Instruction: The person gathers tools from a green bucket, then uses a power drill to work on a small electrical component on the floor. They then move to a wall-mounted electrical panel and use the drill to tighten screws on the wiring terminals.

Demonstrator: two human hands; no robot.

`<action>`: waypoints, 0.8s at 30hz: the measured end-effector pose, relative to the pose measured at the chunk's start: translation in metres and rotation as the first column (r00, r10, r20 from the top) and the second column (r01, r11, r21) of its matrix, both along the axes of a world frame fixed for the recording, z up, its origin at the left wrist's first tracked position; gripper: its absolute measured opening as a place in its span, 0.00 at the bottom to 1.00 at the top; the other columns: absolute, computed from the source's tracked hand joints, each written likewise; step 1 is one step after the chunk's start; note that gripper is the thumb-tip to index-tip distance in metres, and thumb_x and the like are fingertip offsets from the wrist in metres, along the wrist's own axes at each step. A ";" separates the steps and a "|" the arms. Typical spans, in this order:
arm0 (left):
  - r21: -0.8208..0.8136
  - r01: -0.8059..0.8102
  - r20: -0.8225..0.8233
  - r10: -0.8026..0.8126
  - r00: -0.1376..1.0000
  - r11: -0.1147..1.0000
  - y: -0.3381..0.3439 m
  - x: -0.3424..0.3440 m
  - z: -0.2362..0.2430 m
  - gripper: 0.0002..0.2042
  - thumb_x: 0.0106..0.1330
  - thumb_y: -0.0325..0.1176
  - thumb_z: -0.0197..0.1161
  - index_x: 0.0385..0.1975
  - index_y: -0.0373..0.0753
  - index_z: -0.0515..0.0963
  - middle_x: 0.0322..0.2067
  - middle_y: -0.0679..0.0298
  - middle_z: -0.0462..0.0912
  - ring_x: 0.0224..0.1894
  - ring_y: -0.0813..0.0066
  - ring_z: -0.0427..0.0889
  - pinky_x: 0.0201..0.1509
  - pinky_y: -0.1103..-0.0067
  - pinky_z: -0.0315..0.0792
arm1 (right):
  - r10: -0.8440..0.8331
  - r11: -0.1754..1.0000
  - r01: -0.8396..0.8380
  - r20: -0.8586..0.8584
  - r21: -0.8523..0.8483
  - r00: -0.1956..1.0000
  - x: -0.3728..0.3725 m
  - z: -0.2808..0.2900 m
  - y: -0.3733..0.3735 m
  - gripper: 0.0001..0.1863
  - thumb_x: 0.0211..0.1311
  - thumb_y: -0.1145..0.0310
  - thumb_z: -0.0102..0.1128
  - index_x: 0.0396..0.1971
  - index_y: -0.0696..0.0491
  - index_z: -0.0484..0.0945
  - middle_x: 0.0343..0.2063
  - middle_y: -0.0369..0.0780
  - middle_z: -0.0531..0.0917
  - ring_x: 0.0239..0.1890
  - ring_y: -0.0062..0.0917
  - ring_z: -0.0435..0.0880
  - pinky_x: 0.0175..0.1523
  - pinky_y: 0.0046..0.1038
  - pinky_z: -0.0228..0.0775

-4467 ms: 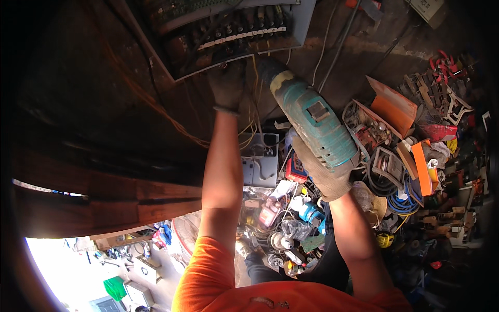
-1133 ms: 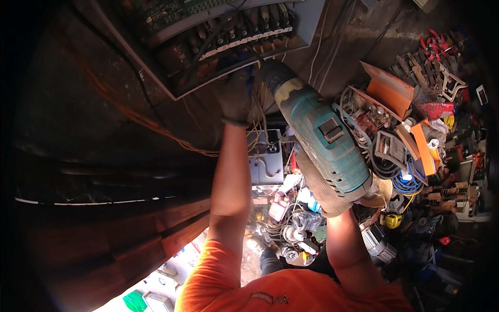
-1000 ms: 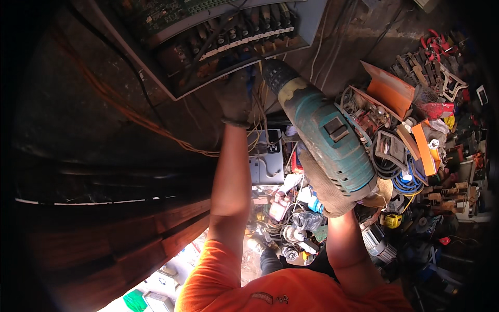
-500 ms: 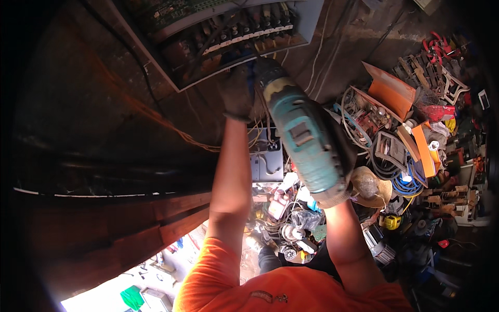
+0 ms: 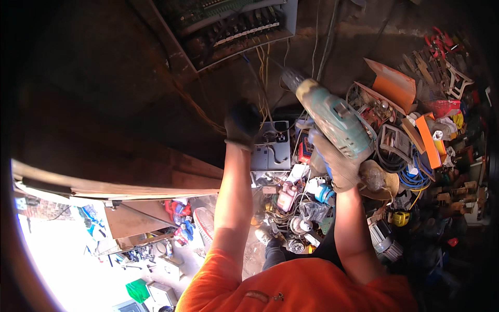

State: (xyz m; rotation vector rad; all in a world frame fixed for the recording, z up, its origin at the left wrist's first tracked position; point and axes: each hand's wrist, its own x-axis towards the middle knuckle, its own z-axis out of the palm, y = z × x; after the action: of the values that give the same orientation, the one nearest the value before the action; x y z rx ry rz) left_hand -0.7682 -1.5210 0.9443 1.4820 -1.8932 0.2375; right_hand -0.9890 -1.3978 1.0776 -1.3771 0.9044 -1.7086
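My right hand (image 5: 340, 165), in a grey and blue work glove, grips a teal power drill (image 5: 332, 115). The drill tilts up to the left, its black chuck and thin bit apart from the open electrical cabinet (image 5: 239, 54) above. My left hand (image 5: 243, 125), in a dark glove, hangs below the cabinet beside yellow and blue wires (image 5: 264, 78). Its fingers are lost in shadow, so what it may hold cannot be seen. Inside the cabinet are a row of wired terminals (image 5: 249, 35) and a green circuit board (image 5: 208, 9).
Below my hands stands a grey metal box (image 5: 271, 156) with a cable on it. Mixed parts and tools crowd the right, among them an orange sheet-metal piece (image 5: 390, 83), a blue cable coil (image 5: 413, 182) and a yellow tape measure (image 5: 399, 218). A wooden edge (image 5: 192, 174) runs along the left.
My right hand has drawn the drill away from the cabinet's lower edge, to the right and down. My left hand has dropped from that edge. The whole view has shifted, showing more bright ground at lower left.
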 end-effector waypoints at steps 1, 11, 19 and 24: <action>0.061 0.056 -0.144 -0.047 0.988 0.997 0.016 -0.007 0.007 0.11 0.66 0.35 0.55 0.41 0.36 0.79 0.37 0.51 0.82 0.40 0.51 0.80 0.42 0.67 0.75 | 0.020 0.998 -0.022 0.022 0.060 1.000 -0.005 0.000 0.015 0.22 0.52 0.86 0.63 0.50 0.62 0.75 0.42 0.44 0.84 0.43 0.25 0.85 0.50 0.26 0.76; -0.558 0.749 -0.668 0.342 -0.661 0.357 0.039 -0.007 0.034 0.11 0.75 0.39 0.48 0.46 0.40 0.73 0.35 0.70 0.78 0.28 0.82 0.74 0.26 0.91 0.70 | 0.219 0.913 -0.277 0.211 0.299 0.953 -0.051 -0.037 0.080 0.28 0.50 0.83 0.68 0.54 0.61 0.72 0.49 0.41 0.81 0.48 0.24 0.82 0.55 0.27 0.73; -0.344 0.610 -0.549 0.374 -0.747 0.714 0.057 -0.029 0.073 0.17 0.76 0.43 0.45 0.49 0.39 0.75 0.30 0.67 0.78 0.26 0.82 0.72 0.24 0.89 0.68 | 0.122 0.978 -0.117 -0.019 0.174 0.992 -0.051 -0.036 0.089 0.28 0.47 0.87 0.65 0.52 0.60 0.74 0.49 0.43 0.80 0.51 0.26 0.79 0.58 0.31 0.70; -0.654 0.643 -0.546 0.340 -0.766 0.399 0.052 -0.017 0.064 0.19 0.75 0.43 0.46 0.51 0.35 0.75 0.32 0.64 0.80 0.28 0.82 0.74 0.24 0.88 0.68 | 0.060 0.978 -0.080 0.108 0.193 0.992 -0.043 -0.028 0.089 0.25 0.41 0.86 0.70 0.45 0.62 0.78 0.41 0.42 0.84 0.40 0.24 0.85 0.50 0.27 0.77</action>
State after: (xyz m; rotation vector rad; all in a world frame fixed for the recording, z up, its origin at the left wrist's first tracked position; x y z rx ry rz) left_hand -0.7857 -1.4685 1.0083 -0.1429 -0.2884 -1.9996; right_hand -1.0316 -1.3091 1.0501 -1.1676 0.9299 -1.5754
